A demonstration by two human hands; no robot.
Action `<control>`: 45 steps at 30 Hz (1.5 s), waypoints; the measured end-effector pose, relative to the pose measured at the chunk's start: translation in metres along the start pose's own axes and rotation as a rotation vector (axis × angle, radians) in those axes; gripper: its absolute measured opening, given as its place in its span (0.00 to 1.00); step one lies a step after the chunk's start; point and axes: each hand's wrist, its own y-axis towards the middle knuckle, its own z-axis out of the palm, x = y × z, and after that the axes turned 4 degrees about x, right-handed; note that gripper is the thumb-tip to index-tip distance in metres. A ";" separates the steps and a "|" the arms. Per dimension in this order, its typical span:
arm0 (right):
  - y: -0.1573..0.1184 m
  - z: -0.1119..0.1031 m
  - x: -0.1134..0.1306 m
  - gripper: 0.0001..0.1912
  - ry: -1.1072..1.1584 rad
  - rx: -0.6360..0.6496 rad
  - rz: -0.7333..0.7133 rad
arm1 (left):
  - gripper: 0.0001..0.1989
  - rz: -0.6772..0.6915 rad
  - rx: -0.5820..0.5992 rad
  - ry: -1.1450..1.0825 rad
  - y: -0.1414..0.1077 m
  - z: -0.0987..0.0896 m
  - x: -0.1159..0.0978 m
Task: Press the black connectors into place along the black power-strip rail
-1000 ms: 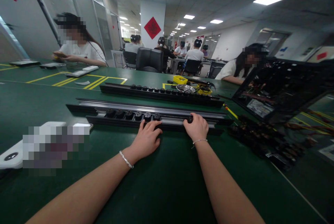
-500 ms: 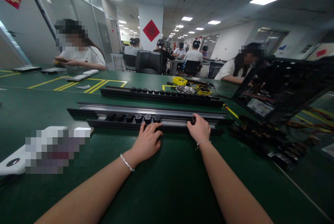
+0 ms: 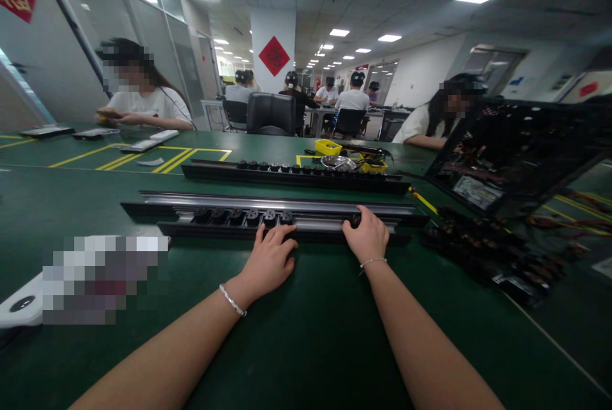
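A long black rail (image 3: pixel 329 236) with a shiny metal channel lies across the bench in front of me. Several round black knob-like parts (image 3: pixel 252 217) sit in a row in its left half. My left hand (image 3: pixel 270 263) rests at the rail's near edge, fingers apart, its fingertips by the rightmost of these parts. Farther right, my right hand (image 3: pixel 369 236) reaches over the channel, with thumb and forefinger closed around a small black part (image 3: pixel 355 221) like those in the row. The hand covers most of that part, so whether it is seated in the channel cannot be seen.
Behind lies a second black rail (image 3: pixel 205 173) with similar parts. Yellow bins (image 3: pixel 327 146) and a metal dish (image 3: pixel 337 163) stand beyond it. At right are a black open case (image 3: pixel 516 155) and a dark heap of parts (image 3: pixel 488 250). A blurred-out white device (image 3: pixel 23 301) lies left. Co-workers sit beyond.
The camera view has shifted slightly. Both hands stay in nearly the same places on the rail, and the row of round parts looks unchanged.
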 end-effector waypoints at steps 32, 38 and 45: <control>0.004 -0.004 -0.012 0.23 -0.027 -0.024 0.032 | 0.10 0.001 0.003 0.009 -0.001 0.002 0.002; 0.004 -0.007 -0.010 0.24 -0.012 -0.015 0.055 | 0.11 0.004 0.002 0.001 -0.001 0.002 0.002; 0.006 -0.009 -0.017 0.23 -0.050 -0.036 0.069 | 0.10 0.000 0.001 -0.001 0.000 0.000 0.000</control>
